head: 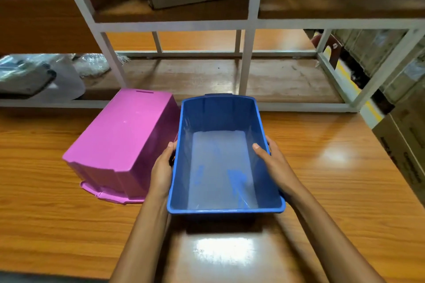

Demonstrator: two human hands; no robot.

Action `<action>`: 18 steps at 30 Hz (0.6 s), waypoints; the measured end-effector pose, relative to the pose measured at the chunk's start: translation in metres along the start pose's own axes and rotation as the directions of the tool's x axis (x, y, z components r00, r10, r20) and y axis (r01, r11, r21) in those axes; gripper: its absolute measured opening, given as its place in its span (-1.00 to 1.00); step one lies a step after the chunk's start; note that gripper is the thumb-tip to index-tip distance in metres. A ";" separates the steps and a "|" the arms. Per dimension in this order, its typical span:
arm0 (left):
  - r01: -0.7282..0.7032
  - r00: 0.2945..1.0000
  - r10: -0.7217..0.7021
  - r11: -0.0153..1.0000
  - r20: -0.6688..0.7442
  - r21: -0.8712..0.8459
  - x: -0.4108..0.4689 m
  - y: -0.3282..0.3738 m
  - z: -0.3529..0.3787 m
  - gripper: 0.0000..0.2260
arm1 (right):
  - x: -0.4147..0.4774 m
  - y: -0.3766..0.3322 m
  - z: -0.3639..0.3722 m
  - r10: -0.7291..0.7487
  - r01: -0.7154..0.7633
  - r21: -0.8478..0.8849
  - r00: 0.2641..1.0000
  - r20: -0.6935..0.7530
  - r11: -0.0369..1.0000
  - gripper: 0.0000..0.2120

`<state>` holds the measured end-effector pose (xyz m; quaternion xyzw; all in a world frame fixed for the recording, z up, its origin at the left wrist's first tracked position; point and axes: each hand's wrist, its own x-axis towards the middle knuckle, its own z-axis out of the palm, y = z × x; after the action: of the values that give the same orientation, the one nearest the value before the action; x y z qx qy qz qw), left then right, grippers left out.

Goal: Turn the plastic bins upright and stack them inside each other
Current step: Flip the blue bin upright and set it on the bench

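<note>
A blue plastic bin [220, 167] is upright in the middle of the wooden table, its open mouth facing up and nothing inside it. My left hand [162, 167] grips its left long rim from outside. My right hand [273, 165] grips the right long rim, thumb hooked over the edge into the bin. The bin casts a shadow under its near end and seems slightly raised there. A pink plastic bin [124, 142] lies upside down just to the left, bottom up, its rim on the table, almost touching the blue one.
The wooden table [333, 190] stretches to both sides and toward me. Behind it stands a white metal rack [247, 53] with wooden shelves, cardboard boxes on top and plastic-wrapped items [34, 76] at left. Cardboard boxes [407, 149] stand at the right edge.
</note>
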<state>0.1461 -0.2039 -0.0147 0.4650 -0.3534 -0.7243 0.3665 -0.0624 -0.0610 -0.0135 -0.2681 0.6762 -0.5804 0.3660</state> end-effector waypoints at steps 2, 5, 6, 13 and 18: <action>-0.017 0.999 0.018 1.000 0.033 -0.020 -0.007 -0.003 0.012 -0.62 | -0.003 -0.006 -0.014 -0.037 0.037 0.014 0.999 0.008 0.999 -0.42; -0.022 0.987 0.032 0.998 0.160 -0.061 -0.021 -0.008 0.041 -0.65 | -0.009 -0.018 -0.043 -0.095 0.093 0.053 0.995 0.023 0.994 -0.57; -0.005 0.977 0.025 0.996 0.212 -0.091 -0.025 -0.009 0.052 -0.68 | -0.011 -0.021 -0.055 -0.107 0.105 0.055 0.994 0.020 0.993 -0.58; -0.005 0.924 0.055 0.991 0.378 -0.132 -0.056 -0.037 0.141 -0.47 | -0.026 -0.046 -0.159 -0.179 0.179 0.025 0.984 0.012 0.984 -0.65; -0.020 0.907 0.047 0.997 0.419 -0.069 -0.079 -0.075 0.214 -0.50 | -0.029 -0.050 -0.241 -0.200 0.200 0.002 0.980 -0.019 0.980 -0.72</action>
<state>-0.0450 -0.0637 0.0221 0.2803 -0.4087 -0.8117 0.3089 -0.2427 0.0949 0.0549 -0.3288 0.6482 -0.6180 0.2998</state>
